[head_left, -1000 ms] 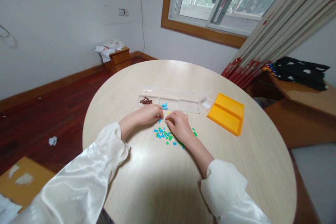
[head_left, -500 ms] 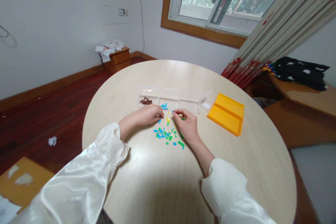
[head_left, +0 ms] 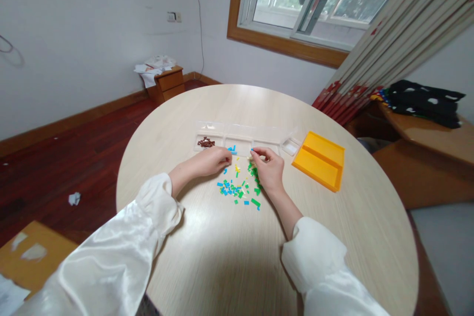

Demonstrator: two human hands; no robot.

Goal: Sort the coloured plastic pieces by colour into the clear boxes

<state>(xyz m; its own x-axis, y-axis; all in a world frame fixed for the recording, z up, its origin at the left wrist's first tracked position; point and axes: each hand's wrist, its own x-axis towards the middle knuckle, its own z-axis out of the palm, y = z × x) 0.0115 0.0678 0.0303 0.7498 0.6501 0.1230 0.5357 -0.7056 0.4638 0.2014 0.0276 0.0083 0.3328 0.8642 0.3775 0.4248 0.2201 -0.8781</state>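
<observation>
My right hand [head_left: 271, 170] pinches a small blue brick [head_left: 252, 149] between thumb and finger, by the near edge of a clear plastic case [head_left: 239, 139]. My left hand [head_left: 212, 161] has its fingers closed at the left of the case's middle; whatever they hold is hidden. Just beyond its fingertips lie a few blue bricks [head_left: 233, 149]. Brown pieces [head_left: 206, 142] fill part of the left compartment. Between and below my hands are loose yellow bricks [head_left: 237, 169] and a mixed scatter of blue and green bricks [head_left: 231, 188]. More green bricks [head_left: 253, 170] lie beside my right hand.
An orange-yellow tray [head_left: 320, 162] with a dividing ridge rests to the right on the round wooden table [head_left: 207, 256]. Next to it is a small clear box [head_left: 291, 146]. Beyond the table stand a low cabinet [head_left: 169, 83] with papers and a curtained window.
My right hand has moved right and slightly away from me with the blue brick, uncovering green bricks. My left hand has barely shifted.
</observation>
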